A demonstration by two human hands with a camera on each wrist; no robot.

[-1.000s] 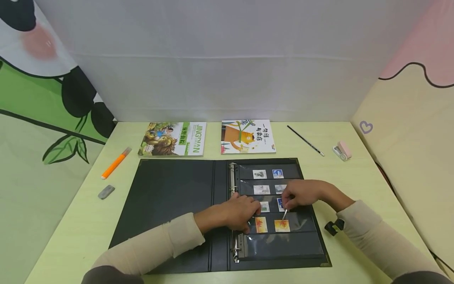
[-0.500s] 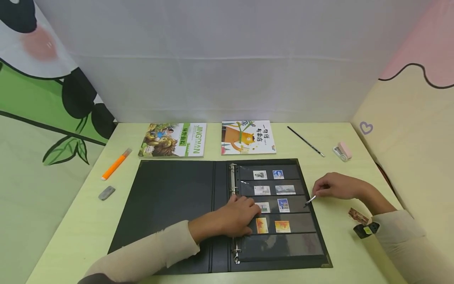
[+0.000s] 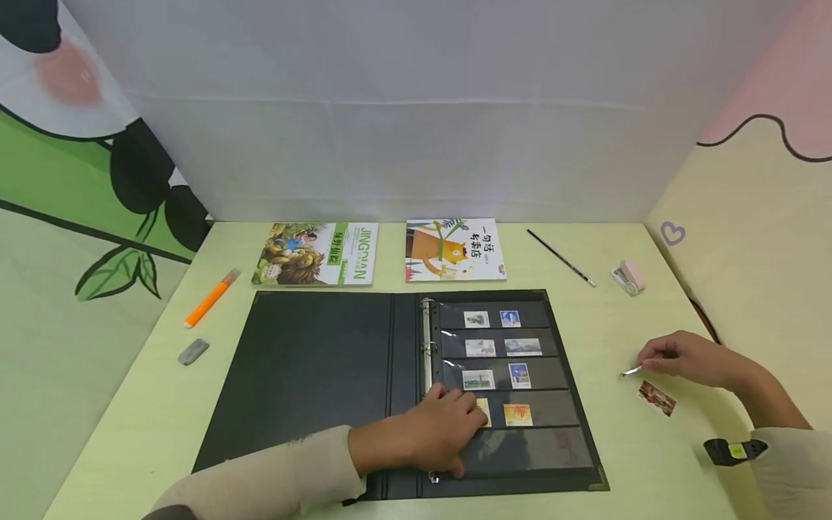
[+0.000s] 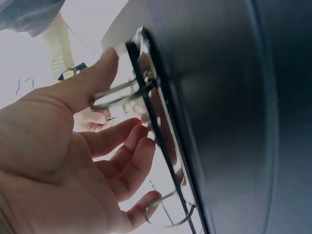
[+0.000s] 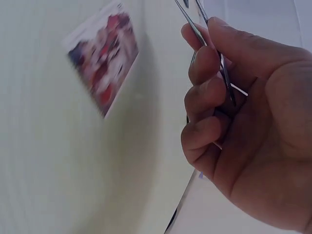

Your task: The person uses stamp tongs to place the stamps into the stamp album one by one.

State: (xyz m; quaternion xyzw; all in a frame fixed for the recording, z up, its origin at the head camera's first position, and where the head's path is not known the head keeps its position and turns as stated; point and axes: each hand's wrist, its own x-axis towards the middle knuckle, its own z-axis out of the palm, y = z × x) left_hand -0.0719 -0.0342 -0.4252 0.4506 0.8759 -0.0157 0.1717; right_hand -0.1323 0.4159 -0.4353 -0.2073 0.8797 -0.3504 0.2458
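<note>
A black ring-binder stamp album (image 3: 318, 361) lies spread on the table, its right page holding stamps in clear-fronted strips. My left hand (image 3: 442, 430) rests on that page's lower left, fingers over an orange stamp (image 3: 483, 412) and partly hiding it. In the left wrist view its fingers are loosely bent around the metal rings (image 4: 114, 93). Off the album's right side, my right hand (image 3: 695, 361) pinches metal tweezers (image 5: 193, 27) between thumb and fingers. The tweezer tips point left, with nothing seen between them. Just below them a brown picture stamp (image 3: 657, 399) lies on the table.
Two picture books (image 3: 318, 253) lie behind the album. A pencil (image 3: 560, 257) and a pink pencil sharpener (image 3: 627, 276) are at back right. An orange marker (image 3: 211, 298) and a grey eraser (image 3: 193, 352) lie left of the album.
My right hand has moved right with the tweezers, off the album page to beside the brown stamp, which has come into view. My left hand has slid down the page toward me.
</note>
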